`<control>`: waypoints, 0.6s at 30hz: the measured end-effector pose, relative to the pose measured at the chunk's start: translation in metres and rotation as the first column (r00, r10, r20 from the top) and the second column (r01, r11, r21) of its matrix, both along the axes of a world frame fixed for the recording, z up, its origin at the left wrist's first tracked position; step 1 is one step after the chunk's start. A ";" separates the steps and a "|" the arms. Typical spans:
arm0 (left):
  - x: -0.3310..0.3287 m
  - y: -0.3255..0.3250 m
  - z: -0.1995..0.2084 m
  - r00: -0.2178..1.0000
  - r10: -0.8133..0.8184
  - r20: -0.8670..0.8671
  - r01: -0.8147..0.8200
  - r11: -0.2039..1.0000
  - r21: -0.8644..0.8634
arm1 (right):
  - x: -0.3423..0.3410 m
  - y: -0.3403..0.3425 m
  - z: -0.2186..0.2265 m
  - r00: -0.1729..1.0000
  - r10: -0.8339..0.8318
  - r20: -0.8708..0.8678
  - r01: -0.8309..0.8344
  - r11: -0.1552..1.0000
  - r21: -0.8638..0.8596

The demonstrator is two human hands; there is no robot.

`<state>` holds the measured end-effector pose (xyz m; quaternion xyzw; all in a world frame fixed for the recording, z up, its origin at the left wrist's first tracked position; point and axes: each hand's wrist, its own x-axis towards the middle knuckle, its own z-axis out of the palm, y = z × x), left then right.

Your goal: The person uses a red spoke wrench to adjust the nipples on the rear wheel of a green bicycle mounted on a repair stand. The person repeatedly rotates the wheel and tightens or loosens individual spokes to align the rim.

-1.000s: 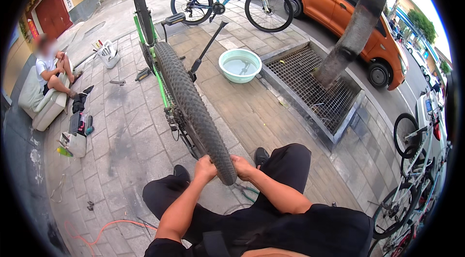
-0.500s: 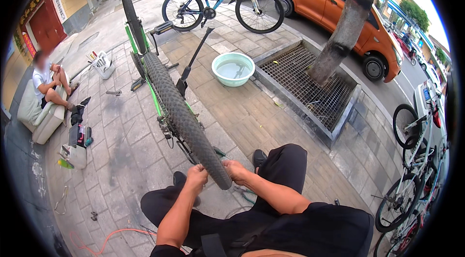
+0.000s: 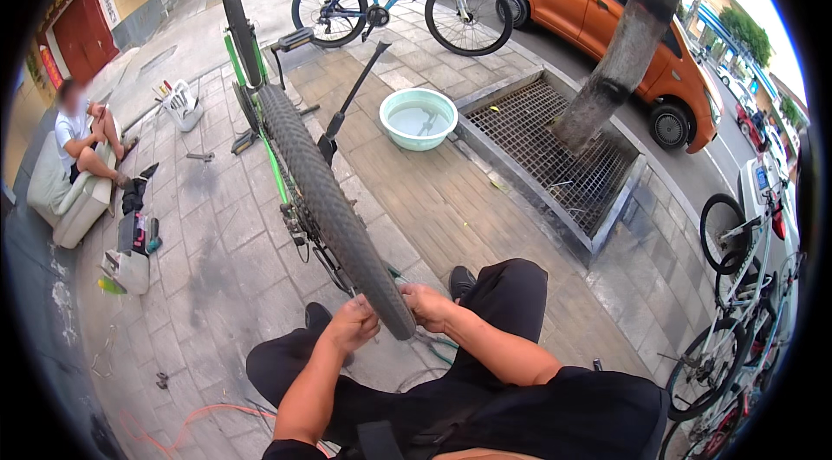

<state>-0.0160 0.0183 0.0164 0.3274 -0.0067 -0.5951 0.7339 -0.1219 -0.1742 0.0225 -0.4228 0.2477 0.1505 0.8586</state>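
An upside-down green bicycle stands before me, with the knobby black tire (image 3: 322,204) of its near wheel running toward my lap. My left hand (image 3: 354,325) is closed against the left side of this tire, close to its near end. On the opposite side my right hand (image 3: 426,307) is also closed, thumb and fingers pressed to the tire. The tire hides some fingertips of both hands. The green frame tube (image 3: 274,167) and the chain and gear parts (image 3: 299,226) show left of the wheel. A black kickstand (image 3: 348,100) sticks up on its right.
A pale green basin of water (image 3: 419,119) stands right of the bicycle, beside a grated tree pit (image 3: 542,148). Toolbox (image 3: 134,256), white basket (image 3: 182,105) and orange hose (image 3: 186,425) lie left. A person (image 3: 82,135) sits far left. Parked bicycles (image 3: 715,356) line the right.
My left hand has turned slightly and shifted a little lower along the tire. The right hand keeps nearly the same place, and the whole view has tilted slightly.
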 end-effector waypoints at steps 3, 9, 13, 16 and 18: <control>-0.005 -0.008 0.009 0.998 -0.003 -0.065 0.003 1.000 0.004 | 0.001 -0.004 -0.001 1.000 0.003 -0.015 -0.003 0.999 0.034; 0.004 -0.004 -0.012 0.999 -0.017 0.049 0.012 0.995 0.098 | 0.000 -0.008 0.016 0.999 0.033 -0.012 -0.032 0.997 0.070; 0.000 -0.007 0.000 0.997 -0.035 0.073 0.026 0.993 0.112 | 0.007 -0.010 0.015 0.999 0.026 -0.042 -0.028 0.999 -0.035; -0.005 -0.004 0.008 0.999 -0.033 0.019 0.032 0.999 0.018 | 0.007 -0.007 -0.007 1.000 0.026 -0.004 -0.026 0.997 -0.072; -0.005 -0.001 -0.015 0.998 0.031 0.053 -0.032 0.999 0.019 | 0.006 0.002 0.028 0.998 -0.014 0.060 0.016 0.999 -0.029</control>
